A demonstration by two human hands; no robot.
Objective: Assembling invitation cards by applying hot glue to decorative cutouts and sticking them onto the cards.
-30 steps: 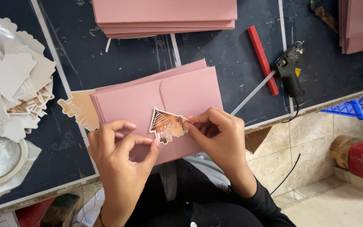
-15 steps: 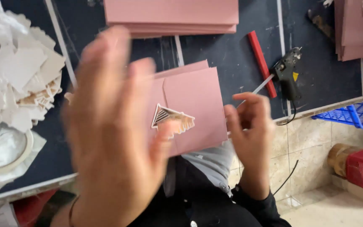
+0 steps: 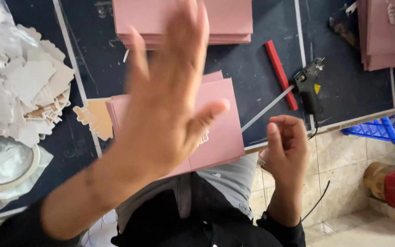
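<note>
A pink card folder (image 3: 220, 132) lies flat on the dark table (image 3: 252, 73), at the near edge just in front of the person. The left hand (image 3: 170, 105) is up in the air above it, wide open with fingers spread, and it holds nothing. It is blurry and hides much of the folder. The right hand (image 3: 286, 146) hangs just off the table edge, to the right of the folder, with its fingers curled in. I cannot tell if it holds something tiny. The folder looks thin, light and a bit stiff, so it would likely bend or crease if squeezed hard. The best place to take it looks like the free right edge or the near edge, with flat fingers. A small cut-out shape (image 3: 203, 137) peeks out on the folder beside the thumb. It looks easy to knock loose. Beside the folder on the left lies a tan cut-out (image 3: 98, 118), and further left a heap of white cut-outs (image 3: 24, 91) and a tape roll (image 3: 5, 160). A glue gun (image 3: 308, 84) and a red stick (image 3: 280, 73) lie to the right. A stack of pink card (image 3: 225, 20) sits at the back.
</note>
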